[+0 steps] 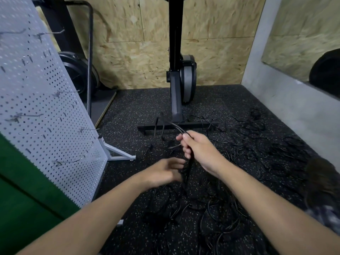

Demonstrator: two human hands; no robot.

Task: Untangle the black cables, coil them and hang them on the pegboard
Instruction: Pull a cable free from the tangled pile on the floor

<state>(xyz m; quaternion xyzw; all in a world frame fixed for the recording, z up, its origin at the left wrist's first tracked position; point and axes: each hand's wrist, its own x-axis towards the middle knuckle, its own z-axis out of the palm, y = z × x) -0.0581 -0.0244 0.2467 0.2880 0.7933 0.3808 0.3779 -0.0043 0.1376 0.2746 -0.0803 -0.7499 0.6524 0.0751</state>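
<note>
Black cables (253, 142) lie tangled across the speckled black floor, in one heap to the right and another heap (184, 205) below my hands. My right hand (198, 150) grips a black cable (177, 127) in its curled fingers, with the cable's loops sticking out up and to the left. My left hand (163, 173) is lower, blurred, with its fingers curled against the strand that hangs down from the right hand. The grey pegboard (36, 100) stands at the left on a white foot, with several bare metal hooks.
A black exercise machine (176, 74) stands upright at the back middle, its crossbar foot on the floor just beyond my hands. OSB walls close the back, and a grey wall runs along the right. A green panel (20, 196) sits at the lower left.
</note>
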